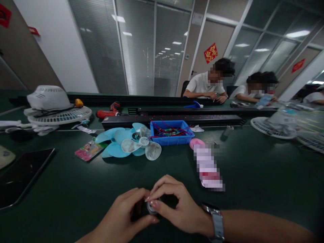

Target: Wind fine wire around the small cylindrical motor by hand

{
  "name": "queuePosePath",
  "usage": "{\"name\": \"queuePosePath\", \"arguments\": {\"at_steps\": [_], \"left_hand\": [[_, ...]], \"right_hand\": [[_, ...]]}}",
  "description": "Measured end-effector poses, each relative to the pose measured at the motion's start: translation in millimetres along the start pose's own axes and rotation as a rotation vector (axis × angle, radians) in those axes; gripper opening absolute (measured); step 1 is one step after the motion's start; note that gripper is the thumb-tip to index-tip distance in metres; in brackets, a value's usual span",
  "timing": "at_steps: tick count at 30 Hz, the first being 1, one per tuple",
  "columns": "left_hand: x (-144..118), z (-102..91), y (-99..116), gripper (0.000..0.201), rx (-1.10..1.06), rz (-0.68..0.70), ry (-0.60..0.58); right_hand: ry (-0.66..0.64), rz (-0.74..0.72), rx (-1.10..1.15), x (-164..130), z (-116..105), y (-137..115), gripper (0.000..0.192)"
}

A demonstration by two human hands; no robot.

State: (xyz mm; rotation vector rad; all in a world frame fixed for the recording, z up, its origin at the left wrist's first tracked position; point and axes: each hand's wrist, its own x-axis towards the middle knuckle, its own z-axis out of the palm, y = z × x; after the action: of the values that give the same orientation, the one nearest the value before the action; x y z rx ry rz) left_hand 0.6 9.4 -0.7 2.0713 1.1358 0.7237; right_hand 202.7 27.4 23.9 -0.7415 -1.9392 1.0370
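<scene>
Close to me over the green table, both hands meet around a small round metal part [151, 208], mostly hidden by fingers. My left hand [124, 212] curls its fingers and thumb about the part's left side. From the right, my right hand [177, 206] pinches at its top with thumb and fingertips; a watch [215, 219] is on that wrist. What kind of part it is, I cannot make out. Beyond the hands lie blue and clear fan blades [126, 141] in a pile, beside a blue bin [172, 133] holding red and blue wires and small circuit boards.
A phone with a blurred screen [209, 167] lies right of centre. At left are a black glass panel [22, 179], a snack packet [89, 150] and a white fan housing [53, 104]. Behind stand a red drill [108, 111] and black rails [174, 120]. Several people sit across the table.
</scene>
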Motion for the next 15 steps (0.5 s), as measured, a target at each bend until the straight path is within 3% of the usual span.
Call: {"name": "queuePosePath", "arguments": {"at_steps": [10,15], "left_hand": [[-0.5,-0.8,-2.6,0.016,0.069,0.042,0.01],[0.1,-2.2,-0.7,0.019,0.086,-0.012,-0.023]], "right_hand": [[0.027,-0.055,-0.03,-1.0,0.5,2.9,0.01],[0.048,-0.094,-0.044,-1.5,-0.8,4.5,0.01]]}}
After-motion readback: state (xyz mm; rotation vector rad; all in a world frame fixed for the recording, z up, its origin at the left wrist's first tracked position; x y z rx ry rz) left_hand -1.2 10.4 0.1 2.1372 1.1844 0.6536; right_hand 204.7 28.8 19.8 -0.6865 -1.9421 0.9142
